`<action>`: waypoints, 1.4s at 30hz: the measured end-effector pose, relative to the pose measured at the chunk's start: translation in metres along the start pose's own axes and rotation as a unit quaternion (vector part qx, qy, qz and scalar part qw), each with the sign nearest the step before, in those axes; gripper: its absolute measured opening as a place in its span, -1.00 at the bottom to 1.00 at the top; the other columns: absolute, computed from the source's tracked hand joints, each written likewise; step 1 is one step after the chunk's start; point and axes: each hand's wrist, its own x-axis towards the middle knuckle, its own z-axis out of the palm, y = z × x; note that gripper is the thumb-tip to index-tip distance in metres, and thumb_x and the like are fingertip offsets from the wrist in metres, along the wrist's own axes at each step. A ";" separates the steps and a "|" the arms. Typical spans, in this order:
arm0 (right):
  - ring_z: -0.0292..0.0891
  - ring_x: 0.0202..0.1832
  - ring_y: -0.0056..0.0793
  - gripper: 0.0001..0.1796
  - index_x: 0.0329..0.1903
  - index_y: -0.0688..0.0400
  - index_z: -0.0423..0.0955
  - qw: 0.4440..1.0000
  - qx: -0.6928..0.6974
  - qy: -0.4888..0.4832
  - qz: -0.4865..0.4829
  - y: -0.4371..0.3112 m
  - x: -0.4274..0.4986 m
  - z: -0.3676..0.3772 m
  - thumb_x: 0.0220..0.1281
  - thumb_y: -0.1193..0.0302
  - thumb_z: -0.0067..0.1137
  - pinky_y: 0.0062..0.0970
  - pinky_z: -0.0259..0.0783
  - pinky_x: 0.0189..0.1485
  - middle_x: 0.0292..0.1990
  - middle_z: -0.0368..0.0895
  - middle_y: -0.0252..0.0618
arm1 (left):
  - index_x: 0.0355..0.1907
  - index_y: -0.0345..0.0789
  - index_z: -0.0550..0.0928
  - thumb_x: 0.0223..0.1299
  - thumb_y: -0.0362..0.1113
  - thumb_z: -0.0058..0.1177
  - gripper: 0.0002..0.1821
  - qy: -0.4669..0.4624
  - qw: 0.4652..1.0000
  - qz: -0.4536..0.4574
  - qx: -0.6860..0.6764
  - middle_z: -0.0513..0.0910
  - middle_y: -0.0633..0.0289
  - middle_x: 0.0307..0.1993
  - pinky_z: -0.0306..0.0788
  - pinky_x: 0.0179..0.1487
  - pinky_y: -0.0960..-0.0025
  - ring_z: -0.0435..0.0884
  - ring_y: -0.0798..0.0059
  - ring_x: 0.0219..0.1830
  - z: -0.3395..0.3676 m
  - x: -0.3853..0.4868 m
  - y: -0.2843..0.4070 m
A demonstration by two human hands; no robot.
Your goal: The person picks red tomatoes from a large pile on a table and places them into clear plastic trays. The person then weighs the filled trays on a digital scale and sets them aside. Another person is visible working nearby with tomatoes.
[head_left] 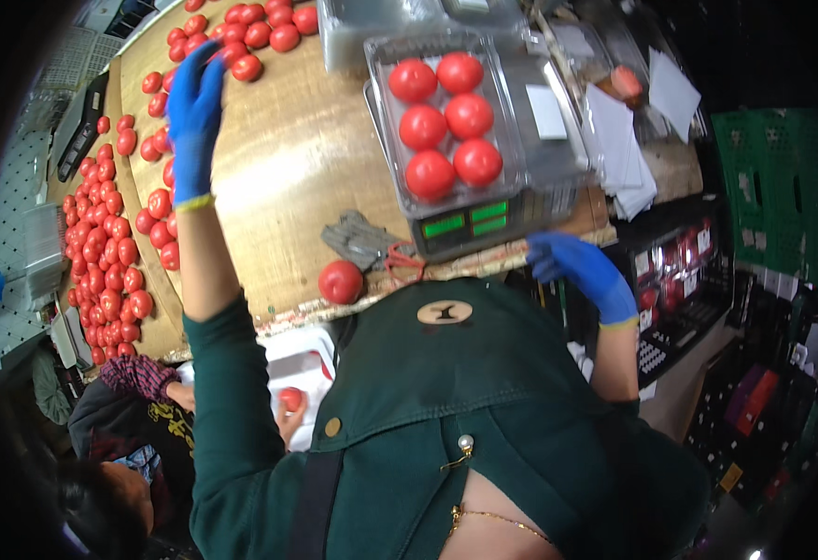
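My left hand (195,115), in a blue glove with a yellow cuff, reaches over loose tomatoes (283,38) on the wooden tabletop (290,126). Its fingers are spread, and I see nothing held in it. Beside the table's near edge is my right hand (580,269), gloved alike, fingers bent; whether it grips anything is unclear. Between my hands, an open clear plastic clamshell (515,168) with two rows of tomatoes (468,116) rests on a digital scale (489,231) with lit green displays. One single tomato (340,282) lies near a grey glove (360,238).
Clear plastic containers (353,35) are stacked behind the scale. White paper sheets (612,136) lie to the right, near a green crate (766,189). More tomatoes (101,245) cover the left side. A co-worker's hand (290,423) holds a tomato over a white tub (318,343).
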 end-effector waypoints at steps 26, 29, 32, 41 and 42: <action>0.49 -0.19 -0.10 -0.66 -0.06 0.11 0.44 0.762 -0.473 0.219 -0.384 -0.114 0.160 0.037 0.12 0.25 0.14 -0.25 0.40 -0.15 -0.22 0.55 -0.08 | -0.09 -0.26 0.51 0.05 -0.39 0.00 -0.71 0.144 0.990 -0.012 0.011 0.52 0.05 -0.17 0.36 0.04 0.23 0.49 0.10 -0.08 0.163 -0.097 0.018; 0.26 0.15 -0.19 -0.32 0.21 0.03 0.25 0.594 -0.657 0.137 -0.445 -0.129 0.217 0.064 -0.03 0.20 0.21 -0.18 0.04 0.28 0.06 0.39 -0.13 | -0.10 -0.26 0.51 0.05 -0.44 -0.02 -0.71 0.121 0.988 -0.094 0.016 0.52 0.07 -0.18 0.39 -0.04 0.32 0.51 0.17 -0.15 0.126 -0.127 0.004; 0.25 0.13 -0.16 -0.20 0.22 -0.02 0.21 0.552 -0.746 0.067 -0.367 -0.122 0.251 0.068 -0.18 0.17 0.29 -0.08 -0.13 0.35 0.03 0.37 -0.15 | -0.10 -0.28 0.52 0.05 -0.43 -0.01 -0.70 0.157 0.977 -0.103 0.101 0.52 0.07 -0.17 0.38 -0.01 0.31 0.51 0.16 -0.14 0.066 -0.175 -0.076; 0.24 0.08 -0.12 -0.26 0.14 0.01 0.28 0.590 -0.696 0.095 -0.398 -0.141 0.232 0.082 -0.24 0.26 0.29 -0.12 -0.10 0.35 -0.03 0.35 -0.15 | 0.11 -0.13 0.35 -0.20 0.03 0.21 -0.27 -0.058 0.798 -0.363 0.478 0.35 -0.07 0.08 0.31 0.08 0.06 0.39 -0.07 0.02 -0.110 -0.132 -0.230; 0.25 0.09 -0.13 -0.26 0.14 0.04 0.27 0.604 -0.678 0.112 -0.403 -0.142 0.227 0.081 -0.22 0.28 0.30 -0.15 -0.05 0.33 -0.02 0.35 -0.15 | 0.09 -0.17 0.34 -0.22 0.04 0.22 -0.26 -0.076 0.779 -0.404 0.474 0.39 -0.08 0.03 0.34 0.05 0.07 0.42 -0.07 0.00 -0.108 -0.119 -0.238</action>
